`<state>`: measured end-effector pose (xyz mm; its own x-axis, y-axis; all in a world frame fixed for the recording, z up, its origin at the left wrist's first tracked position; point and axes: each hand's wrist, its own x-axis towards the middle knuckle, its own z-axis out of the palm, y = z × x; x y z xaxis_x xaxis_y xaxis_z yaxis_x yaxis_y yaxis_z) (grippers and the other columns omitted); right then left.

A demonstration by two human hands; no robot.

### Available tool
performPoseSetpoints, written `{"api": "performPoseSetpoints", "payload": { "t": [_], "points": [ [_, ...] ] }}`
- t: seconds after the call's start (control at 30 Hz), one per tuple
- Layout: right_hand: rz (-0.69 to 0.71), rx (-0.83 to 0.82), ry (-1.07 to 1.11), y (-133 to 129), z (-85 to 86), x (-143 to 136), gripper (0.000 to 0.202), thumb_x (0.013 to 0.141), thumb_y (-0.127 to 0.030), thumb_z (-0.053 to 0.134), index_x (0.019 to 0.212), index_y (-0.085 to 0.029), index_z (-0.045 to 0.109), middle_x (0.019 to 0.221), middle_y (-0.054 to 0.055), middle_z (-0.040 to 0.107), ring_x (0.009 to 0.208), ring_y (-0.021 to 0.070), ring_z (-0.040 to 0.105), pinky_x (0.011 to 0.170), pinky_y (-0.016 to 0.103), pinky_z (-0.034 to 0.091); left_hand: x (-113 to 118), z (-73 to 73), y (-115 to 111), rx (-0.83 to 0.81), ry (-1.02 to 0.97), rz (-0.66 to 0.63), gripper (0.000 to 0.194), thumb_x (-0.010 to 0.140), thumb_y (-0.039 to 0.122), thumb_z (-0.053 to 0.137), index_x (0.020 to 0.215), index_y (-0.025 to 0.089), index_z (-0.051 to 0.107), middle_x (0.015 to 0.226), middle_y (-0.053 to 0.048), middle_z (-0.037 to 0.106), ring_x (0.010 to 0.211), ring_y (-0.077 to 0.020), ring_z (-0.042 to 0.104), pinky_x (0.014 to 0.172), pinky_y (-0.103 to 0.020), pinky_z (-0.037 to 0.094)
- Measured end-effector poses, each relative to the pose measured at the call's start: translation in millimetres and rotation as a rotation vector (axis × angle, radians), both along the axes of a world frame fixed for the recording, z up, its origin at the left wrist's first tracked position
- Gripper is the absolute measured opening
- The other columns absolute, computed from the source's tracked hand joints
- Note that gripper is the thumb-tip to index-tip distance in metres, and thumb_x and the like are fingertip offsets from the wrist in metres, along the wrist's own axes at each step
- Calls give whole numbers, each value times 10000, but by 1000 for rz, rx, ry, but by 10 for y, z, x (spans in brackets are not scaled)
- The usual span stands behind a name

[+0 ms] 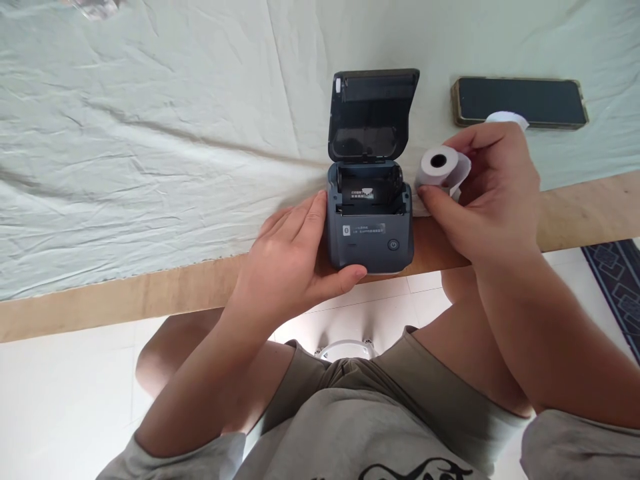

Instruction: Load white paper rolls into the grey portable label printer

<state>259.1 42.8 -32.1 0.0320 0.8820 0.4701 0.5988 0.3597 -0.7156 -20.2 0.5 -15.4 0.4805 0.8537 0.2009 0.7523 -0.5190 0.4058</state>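
A small dark blue-grey label printer [367, 233] stands at the table's front edge with its black lid [371, 113] tipped up and back. Its paper compartment lies exposed, and a power button shows at the lower right of its face. My left hand [295, 257] is wrapped round the printer's left side, thumb along the front edge. Right of the printer, my right hand [493, 190] pinches a roll of white paper [434, 170] between thumb and fingers. The roll's dark core faces up, and a loose strip of paper curls beneath the fingers. Part of the strip is hidden by my hand.
Beyond my right hand a phone in a case [520, 102] lies on the pale green cloth [200, 120]. A wooden table edge [125, 293] runs along the front. Some clear plastic [95, 7] sits at the far left. A dark patterned mat [617, 287] is on the floor at right.
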Motion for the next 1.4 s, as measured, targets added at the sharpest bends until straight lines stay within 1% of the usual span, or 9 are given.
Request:
{"api": "performPoseSetpoints", "payload": {
  "t": [0.13, 0.23, 0.4, 0.53, 0.63, 0.83, 1.03, 1.23, 1.4],
  "points": [
    [25, 69, -44, -6, 6, 22, 495, 876, -273, 711, 1368, -264, 760, 1174, 51, 772, 981, 126, 715, 898, 316, 635, 6, 15, 12, -17, 9, 8, 990, 1086, 735, 538, 1676, -58, 486, 1661, -280, 644, 1493, -434, 673, 1291, -576, 521],
    [58, 96, -18, -7, -31, 45, 472, 980, -377, 675, 1425, -237, 751, 1176, 68, 785, 1000, 132, 753, 945, 330, 676, 1, 16, 16, -32, 13, 14, 988, 1080, 741, 538, 1690, -34, 474, 1678, -265, 635, 1515, -428, 657, 1306, -583, 511],
    [47, 118, -16, -42, 28, -1, 481, 1093, -595, 577, 1428, -280, 718, 1210, 57, 805, 1025, 155, 791, 838, 323, 671, -9, -10, 4, -34, -15, 8, 966, 1081, 778, 521, 1715, 50, 463, 1705, -239, 620, 1544, -408, 644, 1313, -570, 509],
    [176, 224, -57, 16, 192, -149, 299, 1094, -446, 614, 1372, -345, 660, 1330, 2, 760, 1133, 128, 777, 900, 304, 669, -4, -24, -9, 12, -28, -6, 978, 1113, 779, 475, 1698, -5, 466, 1690, -272, 621, 1528, -409, 658, 1295, -564, 528],
    [265, 250, -89, 111, 276, -258, 231, 1036, -348, 658, 1261, -303, 633, 1255, 1, 734, 1091, 125, 751, 948, 335, 675, -10, -19, -12, 0, -36, -9, 952, 1112, 777, 485, 1712, 38, 457, 1696, -251, 624, 1528, -406, 657, 1295, -573, 530],
    [262, 124, -162, 179, 297, -309, 71, 968, -275, 669, 1039, -272, 670, 1087, 20, 741, 1043, 172, 737, 879, 406, 685, -25, -24, -16, 23, -26, -14, 971, 1122, 809, 444, 1711, 37, 452, 1684, -255, 634, 1517, -399, 668, 1300, -559, 527],
    [298, 119, -99, 200, 283, -331, 130, 927, -158, 684, 992, -270, 677, 1087, -20, 758, 1054, 134, 749, 924, 370, 692, -26, -29, -14, 51, -13, -21, 969, 1132, 803, 436, 1703, 20, 445, 1673, -269, 638, 1511, -398, 675, 1296, -553, 530],
    [296, -76, -69, 217, 280, -319, 50, 947, -238, 701, 932, -263, 742, 1073, -2, 786, 1064, 155, 779, 997, 394, 719, -22, -37, -15, 34, -20, -23, 905, 1132, 750, 478, 1711, 55, 443, 1686, -255, 629, 1517, -403, 667, 1302, -557, 522],
    [314, -52, -11, 96, 284, -282, 99, 934, -233, 709, 920, -274, 797, 1094, 0, 790, 1071, 152, 780, 1010, 390, 729, 1, -27, -27, 2, -77, 4, 1027, 1067, 757, 620, 1804, 119, 297, 1673, -236, 638, 1490, -422, 675, 1266, -579, 554]
  ]
}}
